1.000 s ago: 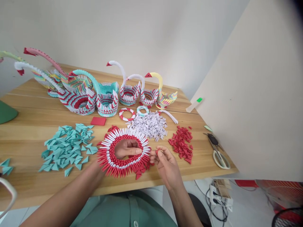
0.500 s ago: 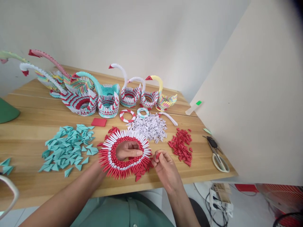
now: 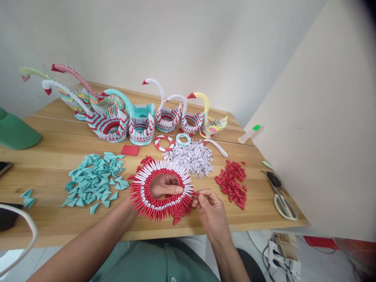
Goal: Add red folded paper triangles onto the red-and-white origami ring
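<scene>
My left hand [image 3: 169, 186] reaches through the middle of a red and white ring of folded paper pieces [image 3: 160, 213] and grips its right side, thumb on the inner edge. White points stand along the ring's far edge, red ones along the near and left edge. My right hand [image 3: 210, 203] pinches a small red folded paper piece [image 3: 197, 194] at the ring's right rim. Whether the piece touches the rim is hard to tell. Under the ring lie more red pieces [image 3: 178, 217], partly hidden by it.
Turquoise pieces [image 3: 92, 180] lie left, a white pile [image 3: 194, 156] behind, red pieces [image 3: 232, 182] right. Several paper swans [image 3: 141, 129] stand at the back. Two small paper rings [image 3: 164, 143] lie before them. Scissors [image 3: 283, 203] rest near the right edge; a white cable [image 3: 31, 227] curves at left.
My right hand has brought the red piece up against or close to the ring's right rim. The whole view has shifted, so things appear farther right.
</scene>
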Demonstrator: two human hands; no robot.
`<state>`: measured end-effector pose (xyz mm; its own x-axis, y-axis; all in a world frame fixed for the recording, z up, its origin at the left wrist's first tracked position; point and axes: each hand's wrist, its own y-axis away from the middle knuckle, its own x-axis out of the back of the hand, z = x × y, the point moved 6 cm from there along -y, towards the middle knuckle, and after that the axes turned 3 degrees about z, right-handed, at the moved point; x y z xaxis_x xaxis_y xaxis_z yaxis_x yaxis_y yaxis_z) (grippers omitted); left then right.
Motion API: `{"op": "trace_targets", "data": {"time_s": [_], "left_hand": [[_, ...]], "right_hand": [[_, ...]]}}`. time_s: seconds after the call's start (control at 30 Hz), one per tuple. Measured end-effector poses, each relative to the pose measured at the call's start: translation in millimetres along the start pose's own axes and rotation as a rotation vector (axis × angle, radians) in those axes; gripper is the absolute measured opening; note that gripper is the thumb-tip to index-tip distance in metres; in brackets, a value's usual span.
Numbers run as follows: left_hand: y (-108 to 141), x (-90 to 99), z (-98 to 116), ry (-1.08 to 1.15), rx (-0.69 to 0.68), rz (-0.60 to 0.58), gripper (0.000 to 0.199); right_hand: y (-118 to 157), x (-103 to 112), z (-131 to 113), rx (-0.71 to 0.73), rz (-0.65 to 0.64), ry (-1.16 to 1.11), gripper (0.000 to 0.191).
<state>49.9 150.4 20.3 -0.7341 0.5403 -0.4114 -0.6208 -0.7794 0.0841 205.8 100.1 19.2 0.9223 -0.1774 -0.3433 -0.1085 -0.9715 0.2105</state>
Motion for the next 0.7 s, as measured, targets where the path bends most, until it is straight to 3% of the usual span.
{"op": "trace_targets", "data": {"time_s": [0.4, 0.7], "left_hand": [[1, -0.7, 1, 0.001, 0.030, -0.010, 0.045], [1, -0.7, -1, 0.050, 0.036, 0.001, 0.039]], "right_hand": [[0, 0, -2, 0.029, -0.018, 0.025, 0.017], [6, -12, 3, -0.142, -0.112, -0.223, 0.020]]}}
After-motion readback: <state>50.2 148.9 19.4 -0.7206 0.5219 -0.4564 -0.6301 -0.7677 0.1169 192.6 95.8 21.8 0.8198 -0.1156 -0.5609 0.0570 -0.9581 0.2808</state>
